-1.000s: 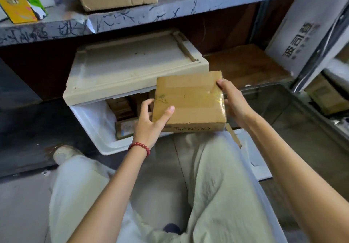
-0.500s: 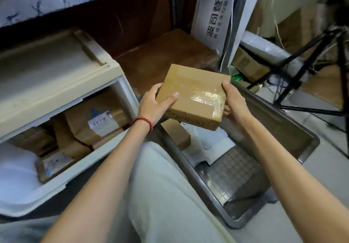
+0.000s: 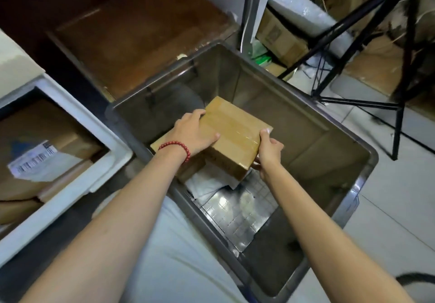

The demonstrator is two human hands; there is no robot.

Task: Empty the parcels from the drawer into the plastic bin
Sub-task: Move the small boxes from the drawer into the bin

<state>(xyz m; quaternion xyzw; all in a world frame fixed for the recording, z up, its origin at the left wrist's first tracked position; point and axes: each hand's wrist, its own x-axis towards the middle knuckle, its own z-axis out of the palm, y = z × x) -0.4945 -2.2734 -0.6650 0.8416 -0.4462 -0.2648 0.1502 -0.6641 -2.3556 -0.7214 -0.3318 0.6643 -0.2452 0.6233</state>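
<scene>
No legible text anywhere

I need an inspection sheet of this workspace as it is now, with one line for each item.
surface: tiled floor; the grey bin stands on it.
job's things: box held in the bin's opening, above a small box and white mailers; the drawer holds more parcels.
clutter: cartons and green packs behind the bin.
grips: left hand on the box's left side, right hand at its near corner; both hold it.
cables: dark curved band at lower right, maybe a cable.
surroundings: black tripod, brown board.
</scene>
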